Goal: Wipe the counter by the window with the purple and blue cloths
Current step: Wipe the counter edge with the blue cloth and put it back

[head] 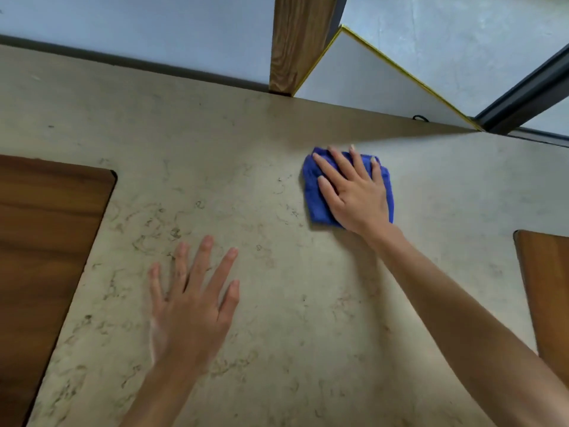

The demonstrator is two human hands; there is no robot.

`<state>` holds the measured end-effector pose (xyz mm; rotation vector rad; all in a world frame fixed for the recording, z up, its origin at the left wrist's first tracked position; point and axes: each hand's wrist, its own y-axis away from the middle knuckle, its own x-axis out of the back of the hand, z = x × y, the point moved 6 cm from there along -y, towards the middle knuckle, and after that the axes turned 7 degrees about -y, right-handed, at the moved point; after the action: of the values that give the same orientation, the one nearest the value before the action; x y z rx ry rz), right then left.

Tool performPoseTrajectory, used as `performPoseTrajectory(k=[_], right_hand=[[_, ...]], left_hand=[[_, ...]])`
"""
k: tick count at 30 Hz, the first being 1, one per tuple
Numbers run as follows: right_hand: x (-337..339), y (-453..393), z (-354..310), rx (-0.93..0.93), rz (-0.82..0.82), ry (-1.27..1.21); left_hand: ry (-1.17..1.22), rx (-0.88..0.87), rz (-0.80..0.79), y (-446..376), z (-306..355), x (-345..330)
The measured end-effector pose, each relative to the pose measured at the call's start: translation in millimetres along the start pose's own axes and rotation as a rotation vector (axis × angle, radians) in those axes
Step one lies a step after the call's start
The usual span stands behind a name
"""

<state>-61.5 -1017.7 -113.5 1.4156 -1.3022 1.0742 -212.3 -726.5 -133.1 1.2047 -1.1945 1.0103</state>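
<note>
Head view shows wiping seemingly midway: the right hand (354, 192), fingers flat, presses the blue cloth (317, 195) on the far counter (246, 149); left hand (191, 303) splayed empty; purple cloth unseen.

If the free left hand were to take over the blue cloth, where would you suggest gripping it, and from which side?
Probably the left edge of the blue cloth, approached from the left. The right hand lies flat over its middle and right part, leaving that folded, slightly bunched edge bare on the counter. The left hand, spread open nearby, could pinch it from above.
</note>
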Motion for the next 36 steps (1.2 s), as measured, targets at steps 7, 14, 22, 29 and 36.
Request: performPoseTrajectory(k=[7,14,22,29,36], right_hand=[[12,-111,21,0.02,-0.04,-0.067],[1,-15,-13,-0.003,0.05,-0.045],[-35,241,-54,0.105,0.083,-0.084],[-32,314,-15,0.141,-0.041,-0.046],[8,139,86,0.023,0.022,0.058]], left_hand=[[0.005,0.006,0.014,-3,-2,-1],[0.02,0.008,0.024,0,-3,0],[0.059,0.034,0.03,1,-6,-1],[-0.003,0.047,-0.007,3,-6,-3],[-0.023,0.053,0.018,0,-4,-5]])
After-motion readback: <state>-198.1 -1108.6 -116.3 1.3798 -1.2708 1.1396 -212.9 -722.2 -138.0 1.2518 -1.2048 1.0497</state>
